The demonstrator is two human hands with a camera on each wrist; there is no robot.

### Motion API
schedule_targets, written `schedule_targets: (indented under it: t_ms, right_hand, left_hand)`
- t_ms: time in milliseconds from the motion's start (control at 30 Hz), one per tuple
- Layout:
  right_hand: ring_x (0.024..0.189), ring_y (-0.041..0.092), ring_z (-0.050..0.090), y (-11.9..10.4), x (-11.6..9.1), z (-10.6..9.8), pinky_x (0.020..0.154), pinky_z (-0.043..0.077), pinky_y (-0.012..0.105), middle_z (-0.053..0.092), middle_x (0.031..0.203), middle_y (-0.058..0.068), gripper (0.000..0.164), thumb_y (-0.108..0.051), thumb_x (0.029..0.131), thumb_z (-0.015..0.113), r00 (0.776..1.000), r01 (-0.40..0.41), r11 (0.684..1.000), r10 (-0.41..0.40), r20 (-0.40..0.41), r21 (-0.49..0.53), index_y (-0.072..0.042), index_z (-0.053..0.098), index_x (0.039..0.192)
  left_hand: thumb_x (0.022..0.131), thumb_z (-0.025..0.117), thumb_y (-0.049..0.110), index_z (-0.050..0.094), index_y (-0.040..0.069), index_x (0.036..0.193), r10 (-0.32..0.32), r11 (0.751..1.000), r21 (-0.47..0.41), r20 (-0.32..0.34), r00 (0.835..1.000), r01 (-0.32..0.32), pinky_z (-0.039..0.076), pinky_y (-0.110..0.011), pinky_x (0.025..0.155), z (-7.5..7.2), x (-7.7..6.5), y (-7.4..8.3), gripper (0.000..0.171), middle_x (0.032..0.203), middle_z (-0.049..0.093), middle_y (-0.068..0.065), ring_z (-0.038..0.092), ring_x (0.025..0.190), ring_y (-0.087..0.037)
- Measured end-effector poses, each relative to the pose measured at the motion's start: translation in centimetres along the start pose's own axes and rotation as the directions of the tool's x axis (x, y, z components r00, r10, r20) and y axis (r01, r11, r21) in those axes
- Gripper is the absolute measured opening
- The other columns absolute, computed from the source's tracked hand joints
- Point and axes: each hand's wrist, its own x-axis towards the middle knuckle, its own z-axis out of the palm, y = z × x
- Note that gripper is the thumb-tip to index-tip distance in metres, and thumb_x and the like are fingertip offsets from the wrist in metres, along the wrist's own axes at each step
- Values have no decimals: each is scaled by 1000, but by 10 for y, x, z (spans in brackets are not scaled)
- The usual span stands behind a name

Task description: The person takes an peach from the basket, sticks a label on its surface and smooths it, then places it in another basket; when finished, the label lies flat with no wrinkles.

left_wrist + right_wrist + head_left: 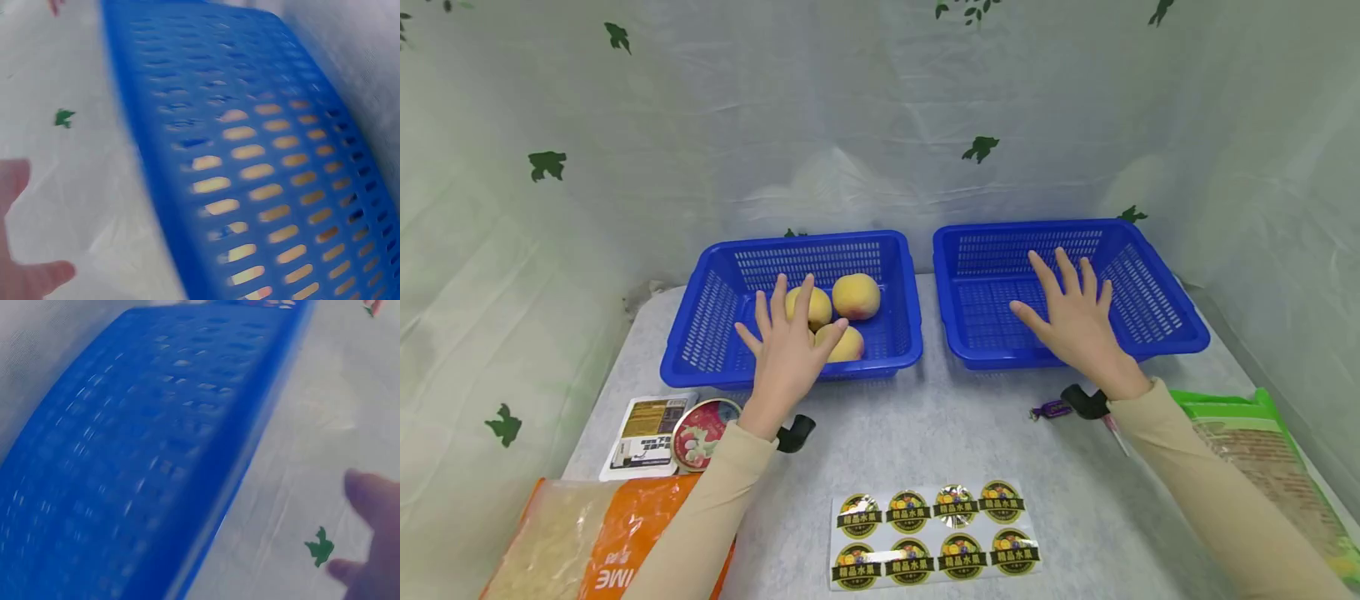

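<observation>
Bag of clear plastic [583, 529], banded in orange and filled with pale contents, lies at the near left of the grey bench [940, 450]; beyond it are a flat white rectangular packet with a brown label [643, 437] and, just beside that, a round red printed tin [700, 433]. Farther back, a blue slatted plastic basket [912, 321] has its long axis running left to right. The left hand [786, 354], fingers spread and gripping nothing, hangs over this basket's near side. Three round yellow fruits with a red blush [856, 296] lie inside, ahead and to the right of that hand, partly hidden by its fingers and thumb; nearly spherical, they show no clear long axis. Of the two hands, the left is clearly the nearer to them. At the near centre is a white sheet of round black-and-gold stickers [935, 540]. The second blue slatted basket [988, 312] is similarly aligned; over it hangs the right hand [1078, 329], likewise spread, holding nothing. Below it lies a small purple wrapped sweet [1051, 409]; a green-edged plastic bag [1273, 458] occupies the far right.
</observation>
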Motion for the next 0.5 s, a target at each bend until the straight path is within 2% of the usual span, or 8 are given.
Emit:
schedule_targets:
  t_ms: [67,100,167,233,300,367,433,500]
  right_hand:
    - [132,37,-9,-3,4,-3,96,-4,65,-1,149,13,72,-50,90,43,998,59,991,-60,1,123,-27,4,145]
    - [133,34,-7,-5,7,-4,98,-2,64,-1,149,11,72,-47,91,46,996,92,977,-94,2,190,-27,3,145]
    - [135,27,-3,-11,12,-7,100,3,61,1,150,5,71,-40,91,50,989,139,937,-150,9,321,-30,4,145]
    - [135,22,2,-19,17,-10,102,8,58,3,149,-1,71,-35,91,51,981,166,883,-194,21,439,-32,5,144]
    - [135,20,6,-31,21,-15,103,12,55,4,149,-4,70,-29,92,52,974,161,820,-222,45,549,-33,6,144]
    - [134,21,9,-45,24,-21,104,14,52,7,149,-3,69,-24,92,51,966,148,755,-248,70,638,-31,6,144]
    - [134,25,11,-59,26,-26,104,16,51,8,149,1,68,-18,93,50,956,136,685,-281,88,716,-26,6,145]
    - [133,29,14,-72,30,-29,103,19,50,11,148,6,67,-16,94,48,945,121,637,-309,108,761,-23,5,145]
  left_hand:
    - [86,42,59,16,29,144,16,991,-134,-33,999,-20,-4,-67,95,-11,-5,-1,71,149,4,-7,-3,133,-35]
    - [87,45,56,18,29,144,20,978,-207,-53,998,-31,-1,-65,97,-16,-8,-1,69,149,6,-5,-1,134,-32]
    - [88,50,47,23,28,143,26,938,-340,-99,995,-59,8,-61,100,-27,-15,-3,63,148,11,-1,5,134,-26]
    - [90,52,37,27,27,142,15,880,-469,-123,992,-72,15,-56,102,-38,-23,-5,58,147,18,2,13,133,-21]
    - [92,51,29,29,26,141,-8,804,-591,-122,993,-66,20,-50,103,-46,-31,-7,54,145,24,4,21,131,-18]
    - [93,49,23,31,26,140,-41,714,-699,-101,994,-41,26,-42,103,-54,-40,-10,50,143,29,2,28,129,-18]
    - [95,46,19,30,24,140,-76,600,-800,-56,996,1,29,-35,102,-61,-50,-12,48,141,31,-2,32,127,-21]
    - [96,43,18,30,21,141,-103,484,-874,-15,995,37,32,-31,100,-65,-59,-14,47,140,32,-6,33,126,-24]
